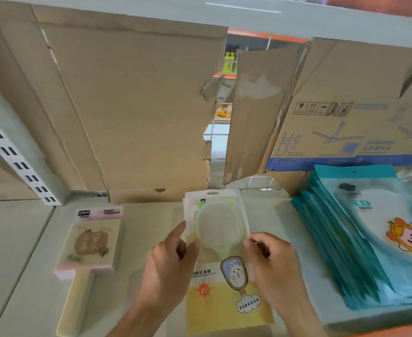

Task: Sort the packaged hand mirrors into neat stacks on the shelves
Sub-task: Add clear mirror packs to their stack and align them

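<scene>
My left hand (168,266), right hand (273,261) pinch glossy plastic-pouched green round hand mirror (218,227) at side edges; likely light, slippery, fragile.

Noted on mirror package (224,283), near front edge of shelf (151,227): number "20" in orange sunburst; above it, Chinese characters "尚化妆镜", with smaller illegible line beneath. On cardboard box (346,122), rear right corner: framed row of handling pictograms; blue print below too blurred to read. On pink-edged pack (95,239), left side: dark label strips, illegible. On teal packs (346,239), right edge: small badge, illegible.
</scene>
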Tool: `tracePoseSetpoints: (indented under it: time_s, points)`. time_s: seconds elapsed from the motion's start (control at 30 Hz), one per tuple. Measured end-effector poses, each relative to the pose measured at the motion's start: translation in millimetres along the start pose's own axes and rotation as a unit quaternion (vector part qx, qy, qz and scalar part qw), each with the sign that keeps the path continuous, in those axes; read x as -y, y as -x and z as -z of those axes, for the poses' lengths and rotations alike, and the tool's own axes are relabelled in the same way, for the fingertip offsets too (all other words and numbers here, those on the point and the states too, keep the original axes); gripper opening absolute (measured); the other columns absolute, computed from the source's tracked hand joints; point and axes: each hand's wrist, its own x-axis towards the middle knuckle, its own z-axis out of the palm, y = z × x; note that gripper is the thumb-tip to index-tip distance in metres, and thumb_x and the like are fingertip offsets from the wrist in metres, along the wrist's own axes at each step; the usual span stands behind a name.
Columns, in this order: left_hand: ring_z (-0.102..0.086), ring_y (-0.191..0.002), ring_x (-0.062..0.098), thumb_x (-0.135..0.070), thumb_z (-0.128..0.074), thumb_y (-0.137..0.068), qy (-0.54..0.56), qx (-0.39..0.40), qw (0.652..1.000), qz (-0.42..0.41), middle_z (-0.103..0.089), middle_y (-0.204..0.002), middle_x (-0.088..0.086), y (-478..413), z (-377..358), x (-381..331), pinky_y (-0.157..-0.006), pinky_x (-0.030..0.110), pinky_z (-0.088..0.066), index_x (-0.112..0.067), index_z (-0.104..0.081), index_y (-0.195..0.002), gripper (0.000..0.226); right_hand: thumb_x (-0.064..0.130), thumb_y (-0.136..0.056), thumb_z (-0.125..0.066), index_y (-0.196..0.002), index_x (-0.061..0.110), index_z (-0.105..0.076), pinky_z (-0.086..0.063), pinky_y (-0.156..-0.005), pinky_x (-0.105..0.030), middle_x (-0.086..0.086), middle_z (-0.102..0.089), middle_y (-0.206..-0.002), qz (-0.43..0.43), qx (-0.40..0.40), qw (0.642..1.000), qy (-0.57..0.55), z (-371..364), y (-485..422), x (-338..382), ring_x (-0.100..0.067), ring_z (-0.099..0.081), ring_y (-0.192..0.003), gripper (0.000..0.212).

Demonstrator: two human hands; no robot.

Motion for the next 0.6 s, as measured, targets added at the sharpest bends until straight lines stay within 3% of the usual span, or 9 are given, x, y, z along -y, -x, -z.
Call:
tracePoseSetpoints:
  time_s: [0.17,0.27,0.37,0.43,0.53,0.6]
  points:
    - [-0.049,-0.053,0.005,-0.026,-0.061,-0.09,-0.003,-0.028,0.997,0.073,-0.056,-0.06,0.008,3.1,-9.7,6.9,-0.054,0.013,-0.041,-0.021,-0.052,-0.135,0.046,0.026,-0.091,-0.058,-0.084,0.015,-0.069,-0.042,-0.055,-0.02,0.004,-0.061,-0.058,0.035,0.012,0.999,0.034,-5.7,-6.8,-13.3,-0.007,-0.055,-0.062,0.017]
    - [-0.039,-0.047,0.005,-0.024,-0.063,-0.089,0.052,-0.048,0.991,0.118,-0.043,-0.051,-0.004,3.9,-17.2,9.3,-0.048,0.014,-0.036,-0.024,-0.057,-0.131,0.042,0.027,-0.091,-0.057,-0.093,0.016,-0.07,-0.041,-0.054,-0.012,0.01,-0.058,-0.053,0.031,0.02,0.999,0.018,-7.0,-6.8,-22.2,-0.002,-0.054,-0.059,0.017]
    - [-0.035,-0.05,0.004,-0.022,-0.063,-0.089,0.089,-0.061,0.986,0.13,-0.039,-0.053,-0.008,4.3,-20.0,8.2,-0.048,0.016,-0.03,-0.048,-0.066,-0.111,0.034,0.034,-0.092,-0.055,-0.119,0.019,-0.065,-0.041,-0.061,-0.003,0.01,-0.067,-0.074,0.025,0.032,0.999,0.012,-9.3,-6.3,-31.6,0.001,-0.057,-0.064,0.032]
    - [-0.041,-0.055,0.007,-0.025,-0.059,-0.091,0.092,-0.06,0.986,0.127,-0.048,-0.058,0.001,4.4,-19.5,10.4,-0.054,0.024,-0.034,-0.066,-0.062,-0.096,0.041,0.034,-0.092,-0.055,-0.129,0.017,-0.058,-0.039,-0.064,0.001,0.006,-0.067,-0.083,0.02,0.026,0.999,0.004,-9.7,-6.6,-36.1,0.005,-0.056,-0.068,0.041]
    - [-0.051,-0.061,0.01,-0.03,-0.055,-0.093,0.084,-0.069,0.986,0.128,-0.066,-0.072,0.015,5.0,-22.3,16.0,-0.057,0.026,-0.039,-0.056,-0.062,-0.111,0.032,0.036,-0.092,-0.055,-0.129,0.017,-0.057,-0.039,-0.065,0.0,0.014,-0.066,-0.087,0.012,0.026,0.999,-0.02,-10.6,-7.6,-39.8,0.007,-0.057,-0.073,0.043]
    - [-0.054,-0.061,0.011,-0.032,-0.055,-0.093,0.064,-0.082,0.987,0.121,-0.068,-0.076,0.015,5.8,-25.1,17.8,-0.056,0.026,-0.041,-0.057,-0.061,-0.108,0.03,0.046,-0.09,-0.054,-0.127,0.02,-0.059,-0.042,-0.067,-0.006,0.014,-0.065,-0.086,-0.006,0.023,0.999,-0.048,-12.6,-8.4,-46.0,0.001,-0.057,-0.076,0.046]
